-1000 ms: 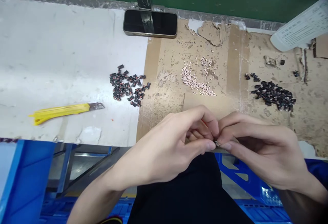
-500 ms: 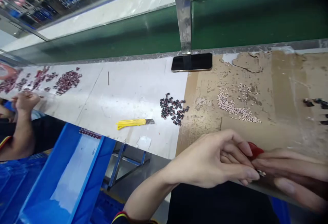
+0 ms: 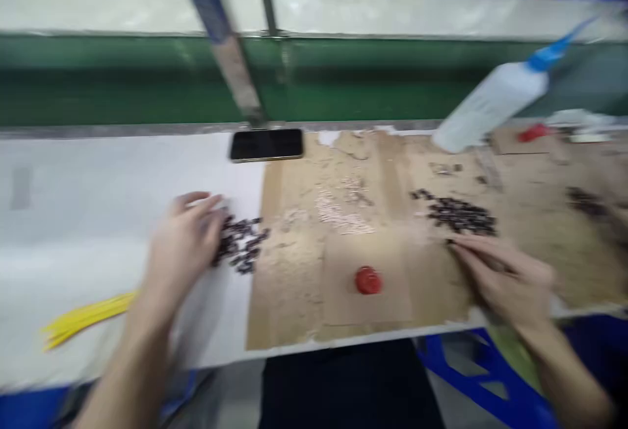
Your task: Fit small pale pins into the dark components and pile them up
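Table (image 3: pixel 73 206) with a cardboard sheet (image 3: pixel 294 305) on it (whole frame blurred). My hands sit well apart. Left hand (image 3: pixel 184 239) is half open, fingertips at the first pile of small black parts (image 3: pixel 240 242), no hold that I can see. Right hand (image 3: pixel 505 278) is loosely curled just below the second pile of small black parts (image 3: pixel 458 214); cannot tell if it pinches anything. Red cap (image 3: pixel 367 280) lies loose on the cardboard, between my hands.
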`<state>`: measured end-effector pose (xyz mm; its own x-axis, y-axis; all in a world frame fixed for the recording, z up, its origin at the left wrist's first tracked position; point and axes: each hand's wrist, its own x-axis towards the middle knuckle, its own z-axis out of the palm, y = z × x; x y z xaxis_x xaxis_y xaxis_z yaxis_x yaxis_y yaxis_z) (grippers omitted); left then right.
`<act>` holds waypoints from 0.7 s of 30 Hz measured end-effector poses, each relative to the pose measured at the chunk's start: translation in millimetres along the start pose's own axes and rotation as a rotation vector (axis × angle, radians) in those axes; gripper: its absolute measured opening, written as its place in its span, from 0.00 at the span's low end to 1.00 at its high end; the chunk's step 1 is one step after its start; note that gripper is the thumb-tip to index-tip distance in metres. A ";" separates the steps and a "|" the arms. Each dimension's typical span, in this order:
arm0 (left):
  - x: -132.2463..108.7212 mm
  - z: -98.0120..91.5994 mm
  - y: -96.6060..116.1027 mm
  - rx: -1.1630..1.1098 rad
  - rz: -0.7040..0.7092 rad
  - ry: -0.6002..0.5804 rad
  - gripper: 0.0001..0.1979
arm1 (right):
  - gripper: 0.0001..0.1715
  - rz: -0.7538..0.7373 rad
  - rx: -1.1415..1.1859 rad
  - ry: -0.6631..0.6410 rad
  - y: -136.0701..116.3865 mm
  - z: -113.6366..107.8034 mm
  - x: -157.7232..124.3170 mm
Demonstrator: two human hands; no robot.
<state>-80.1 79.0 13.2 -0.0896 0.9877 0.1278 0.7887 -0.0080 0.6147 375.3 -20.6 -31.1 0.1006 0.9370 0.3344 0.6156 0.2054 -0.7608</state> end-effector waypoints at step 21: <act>-16.3 -3.3 10.7 -0.167 -0.143 -0.029 0.12 | 0.15 -0.210 -0.451 -0.527 -88.8 101.0 78.7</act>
<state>-72.2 62.3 20.2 -0.1734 0.9848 0.0091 0.6575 0.1089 0.7456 249.7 63.4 6.7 -0.3753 0.9256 0.0489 0.8548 0.3660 -0.3681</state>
